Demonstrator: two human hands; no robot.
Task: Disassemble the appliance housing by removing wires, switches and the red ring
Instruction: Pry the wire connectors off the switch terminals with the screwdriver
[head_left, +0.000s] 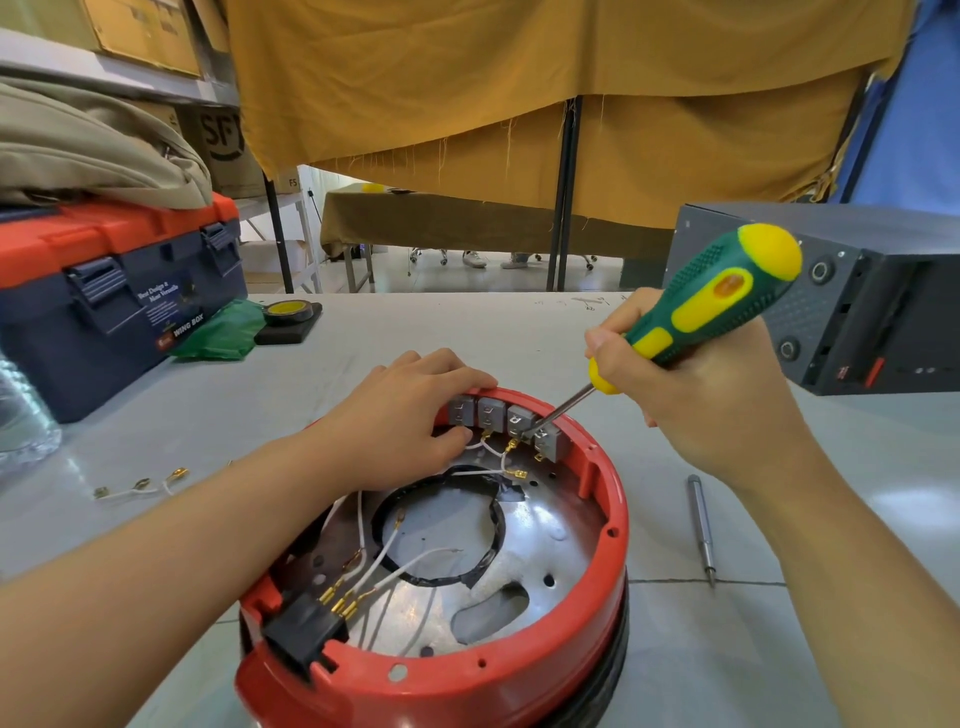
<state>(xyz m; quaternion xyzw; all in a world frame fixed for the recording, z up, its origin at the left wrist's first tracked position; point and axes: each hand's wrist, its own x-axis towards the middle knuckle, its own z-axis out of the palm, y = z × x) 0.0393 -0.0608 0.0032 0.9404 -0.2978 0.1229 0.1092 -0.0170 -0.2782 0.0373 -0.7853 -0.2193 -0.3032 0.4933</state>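
on the grey table (467, 322), at its near edge, the round appliance housing with its red ring (608, 525) lies open side up, a blue and red toolbox (119, 296) off to the far left and a dark metal box (872, 312) to the right. the left hand (410, 415) rests curled over the ring's far rim, thumb inside near the white wires (395, 561), while the right hand (711, 395) grips a green and yellow screwdriver (711, 301), its tip set among the four grey switches (506, 423). a spare metal bit (702, 525) lies just right of the housing, and a loose wire with gold terminals (140, 486) lies to its left.
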